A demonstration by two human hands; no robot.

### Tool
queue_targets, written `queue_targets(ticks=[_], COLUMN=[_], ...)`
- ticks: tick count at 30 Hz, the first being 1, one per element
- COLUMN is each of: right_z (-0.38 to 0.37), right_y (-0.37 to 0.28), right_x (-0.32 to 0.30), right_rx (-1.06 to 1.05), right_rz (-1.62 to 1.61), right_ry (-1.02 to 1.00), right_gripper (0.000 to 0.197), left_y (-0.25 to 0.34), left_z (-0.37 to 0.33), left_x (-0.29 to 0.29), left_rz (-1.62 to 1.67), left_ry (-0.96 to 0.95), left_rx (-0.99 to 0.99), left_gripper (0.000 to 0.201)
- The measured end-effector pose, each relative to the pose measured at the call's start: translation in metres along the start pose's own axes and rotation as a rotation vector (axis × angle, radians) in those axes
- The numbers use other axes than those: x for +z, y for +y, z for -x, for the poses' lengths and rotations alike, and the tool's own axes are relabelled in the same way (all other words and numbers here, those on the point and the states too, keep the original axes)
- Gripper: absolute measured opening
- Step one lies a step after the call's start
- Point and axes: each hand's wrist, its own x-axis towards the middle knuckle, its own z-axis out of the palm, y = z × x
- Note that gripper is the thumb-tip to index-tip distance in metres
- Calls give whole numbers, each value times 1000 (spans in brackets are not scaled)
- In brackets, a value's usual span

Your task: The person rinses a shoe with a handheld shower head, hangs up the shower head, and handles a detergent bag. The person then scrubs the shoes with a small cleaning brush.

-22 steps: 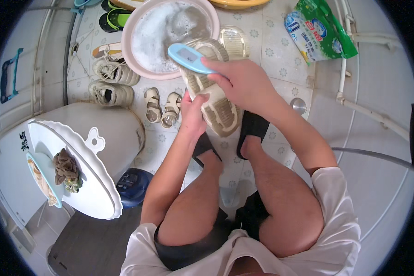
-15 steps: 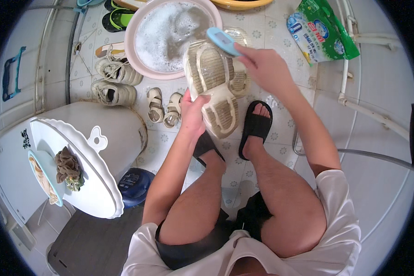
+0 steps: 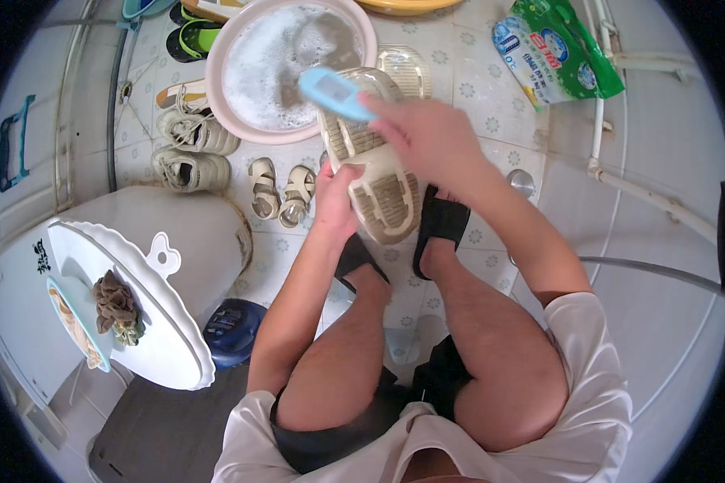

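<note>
Partly behind brush [image 3: 330,92], foamy basin [image 3: 215,84]

Suds [image 3: 258,60] lie in the basin [image 3: 217,97], with sneakers [image 3: 209,171] to its near left, sandals [image 3: 263,183] before it and the bag [image 3: 556,56] well to its right beside the wall [image 3: 669,121], while the held slipper [image 3: 383,211], in the left hand [image 3: 337,203], is before the floor slipper [image 3: 413,66] and beneath the brush [image 3: 332,93] in the right hand [image 3: 431,138].

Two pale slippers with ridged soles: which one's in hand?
The nearer slipper, gripped sole up by the left hand. The other slipper lies beyond it on the floor, beside the pink basin.
</note>
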Motion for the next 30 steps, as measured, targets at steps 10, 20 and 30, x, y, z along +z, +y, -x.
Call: queue_targets(ticks=[10,20,30], right_z=[-5,-12,-14], right_y=[-1,5,3], right_x=[-2,-10,-19], right_rx=[79,74,146], right_rz=[40,-32,-75], right_ry=[-17,-11,-111], right_gripper=[35,33,35], left_y=[0,-5,-7], left_z=[-3,-3,-2], left_x=[2,0,-3], left_rz=[-18,-140,-190], left_ry=[30,27,4], left_rx=[-17,66,77], left_gripper=[44,41,46])
